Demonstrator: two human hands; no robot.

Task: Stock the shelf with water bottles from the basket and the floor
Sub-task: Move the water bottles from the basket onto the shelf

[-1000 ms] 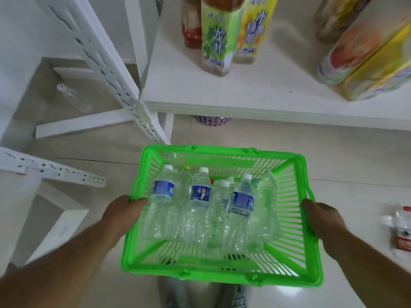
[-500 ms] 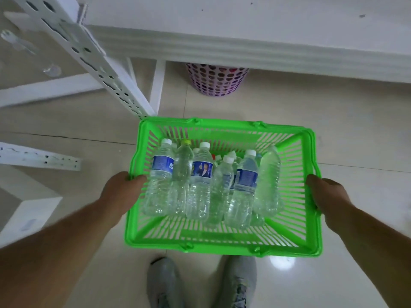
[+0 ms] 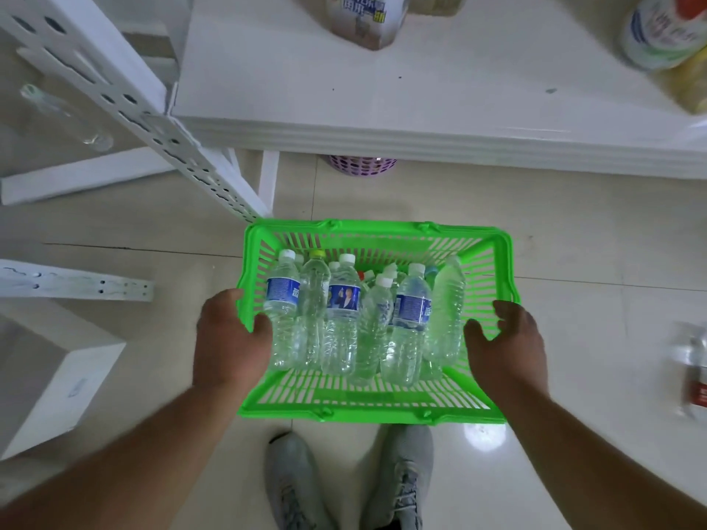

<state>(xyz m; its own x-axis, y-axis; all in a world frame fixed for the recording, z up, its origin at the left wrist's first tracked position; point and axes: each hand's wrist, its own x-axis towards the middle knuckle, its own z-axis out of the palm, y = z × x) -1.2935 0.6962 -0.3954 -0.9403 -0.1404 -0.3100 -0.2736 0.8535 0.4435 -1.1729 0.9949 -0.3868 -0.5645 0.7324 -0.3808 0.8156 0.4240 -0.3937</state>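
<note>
Gripping the left rim of the green basket [image 3: 377, 409], the left hand [image 3: 229, 340] has its thumb hooked over the inside edge and the other fingers wrapped round the outside, a hold suited to steadying or lifting the load. The right hand [image 3: 505, 346] is different: its fingers are spread and relaxed beside the right wall, thumb reaching inward, and whether it actually touches the plastic cannot be told; it pinches nothing. With only one side held, the basket seems to rest on the tiled floor [image 3: 574, 262], just ahead of the grey shoes [image 3: 348, 480].

Inside the basket, the water bottles [image 3: 340, 315] lie packed side by side with caps pointing toward the shelf; two or three carry blue labels, the rest are clear. They are crowded enough that lifting one will likely shift its neighbours.

Directly beyond the basket is the white shelf [image 3: 421, 109], with a wide bare stretch at its front and larger drink bottles [image 3: 363, 17] at the back, so the basket sits where bottles can go straight up onto it. Another bottle [image 3: 694, 372] lies blurred on the floor well to the right, and a purple bin [image 3: 361, 168] peeks out under the shelf edge
</note>
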